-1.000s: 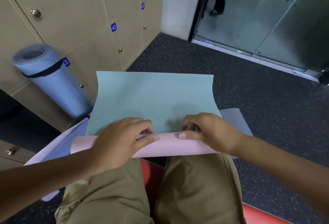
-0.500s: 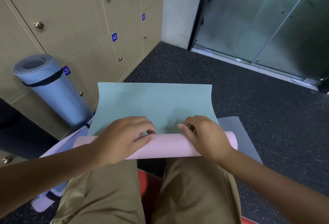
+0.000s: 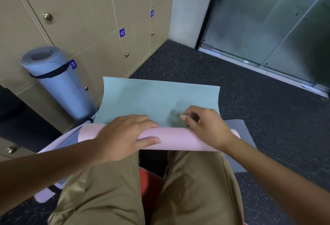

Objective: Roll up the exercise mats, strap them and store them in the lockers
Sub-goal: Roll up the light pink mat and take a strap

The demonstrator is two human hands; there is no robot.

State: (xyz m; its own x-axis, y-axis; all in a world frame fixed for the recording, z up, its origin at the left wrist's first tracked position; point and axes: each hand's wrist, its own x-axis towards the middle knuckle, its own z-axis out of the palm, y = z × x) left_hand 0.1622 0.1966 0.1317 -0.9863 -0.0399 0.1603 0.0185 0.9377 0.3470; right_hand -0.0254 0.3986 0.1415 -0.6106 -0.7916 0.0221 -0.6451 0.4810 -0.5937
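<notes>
I read the job as roughly at its midpoint. Beyond my left hand, far out and to the left, the lockers fill the wall, and all the doors I can see are shut. Leaning against them, well apart from both hands, stands a blue mat already rolled and cinched with a black strap, so one mat is rolled and strapped but not yet stored.

The mat I am working on, pink outside and green inside, lies across my knees. Its rolled pink part sits directly under both hands, and the flat green length stretches away past my fingertips, so a good stretch is left to roll. After that I judge strapping and stowing remain for it. More mat sheets lie beneath it, near my wrists.

My left hand lies over the roll, fingers curved across the top and thumb along the near side, holding it. My right hand is curled, fingertips tucked in at the seam where roll meets green sheet, gripping the roll.
</notes>
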